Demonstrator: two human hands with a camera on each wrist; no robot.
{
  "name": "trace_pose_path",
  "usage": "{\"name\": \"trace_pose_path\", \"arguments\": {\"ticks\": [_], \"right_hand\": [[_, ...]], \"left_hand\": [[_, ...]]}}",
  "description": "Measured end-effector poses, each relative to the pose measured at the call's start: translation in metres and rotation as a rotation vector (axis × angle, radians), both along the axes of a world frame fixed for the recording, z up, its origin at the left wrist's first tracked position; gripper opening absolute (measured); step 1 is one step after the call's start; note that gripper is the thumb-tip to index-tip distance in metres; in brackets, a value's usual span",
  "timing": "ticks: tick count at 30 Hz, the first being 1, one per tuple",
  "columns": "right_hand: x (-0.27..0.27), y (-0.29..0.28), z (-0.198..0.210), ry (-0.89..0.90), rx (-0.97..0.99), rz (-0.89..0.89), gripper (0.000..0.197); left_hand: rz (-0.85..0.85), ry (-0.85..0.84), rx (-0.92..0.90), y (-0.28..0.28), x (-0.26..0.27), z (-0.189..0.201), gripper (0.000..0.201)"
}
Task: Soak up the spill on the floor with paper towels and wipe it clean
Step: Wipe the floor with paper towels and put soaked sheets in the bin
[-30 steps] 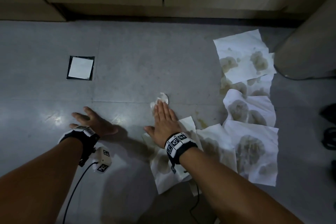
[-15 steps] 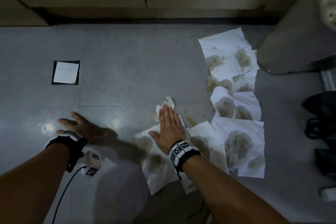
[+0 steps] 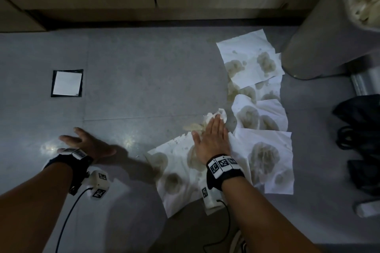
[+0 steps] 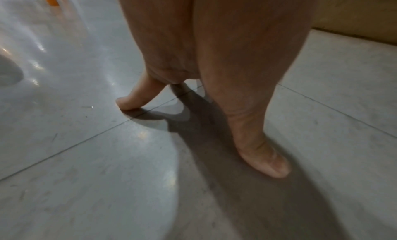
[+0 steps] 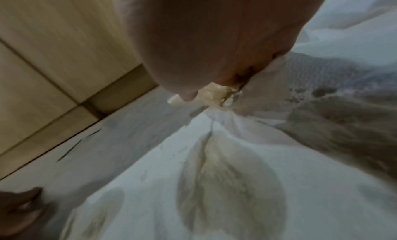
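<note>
lying crumpled on the floor (image 3: pixel 133 72), the soaked wad (image 3: pixel 216 118) sits under and just ahead of the fingertips (image 3: pixel 218 121) of the right hand (image 3: pixel 212 139), which presses flat with straight fingers, palm on the near stained sheet (image 3: pixel 174 174). a yellowish smear (image 3: pixel 192 127) shows on the tile just left of the wad, so the next wipe likely runs left. the other paper towels (image 3: pixel 265 156) trail in a line away toward the bin (image 3: pixel 320 33), their long axis running from the hand to the far right. the left hand (image 3: pixel 88 144) is well apart, open, propped on bare tile, holding nothing. the right wrist view shows the wet, yellowed wad pinned under the fingers; the head view alone shows the whole trail.
</note>
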State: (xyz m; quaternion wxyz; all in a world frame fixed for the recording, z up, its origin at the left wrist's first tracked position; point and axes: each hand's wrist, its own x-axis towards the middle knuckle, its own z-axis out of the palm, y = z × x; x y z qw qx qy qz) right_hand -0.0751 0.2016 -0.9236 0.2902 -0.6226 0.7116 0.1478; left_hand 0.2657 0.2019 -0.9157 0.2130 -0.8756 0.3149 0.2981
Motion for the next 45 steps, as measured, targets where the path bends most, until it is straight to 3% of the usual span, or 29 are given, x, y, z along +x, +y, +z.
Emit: {"name": "trace_pose_path", "arguments": {"ticks": [5,11,15,18,21,25,30,35,40,45], "right_hand": [[-0.010,0.000,-0.004,0.018,-0.012,0.012,0.072],[-0.017,-0.008,-0.004,-0.069,-0.263,0.097,0.047],[0.020,-0.023,0.007,-0.233,-0.441,0.183,0.055],[0.058,-0.025,0.003,-0.291,-0.245,0.350,0.064],[0.072,-0.009,-0.008,-0.169,-0.072,0.467,0.069],[0.072,-0.001,-0.013,-0.171,-0.051,0.500,0.081],[0.062,-0.006,-0.012,-0.141,-0.035,0.645,0.079],[0.042,-0.021,-0.010,-0.101,-0.075,0.462,0.080],[0.029,-0.027,-0.012,-0.134,0.003,0.449,0.081],[0.009,-0.023,-0.007,-0.099,-0.063,0.269,0.081]], "left_hand": [[-0.015,-0.008,-0.022,0.002,0.000,0.000,0.145],[-0.039,-0.012,0.007,0.001,0.003,-0.002,0.148],[-0.029,-0.010,0.002,0.001,0.005,-0.006,0.149],[-0.027,-0.017,0.014,0.001,0.005,-0.009,0.149],[-0.011,-0.027,0.019,0.000,0.005,-0.012,0.150],[-0.003,-0.036,0.022,-0.001,0.008,-0.015,0.151],[0.000,-0.043,-0.001,0.001,0.011,-0.022,0.156],[-0.007,-0.037,-0.013,0.001,0.011,-0.021,0.153],[-0.013,-0.038,-0.005,0.002,0.012,-0.019,0.154],[-0.014,-0.038,-0.028,0.001,0.005,-0.014,0.146]]}}
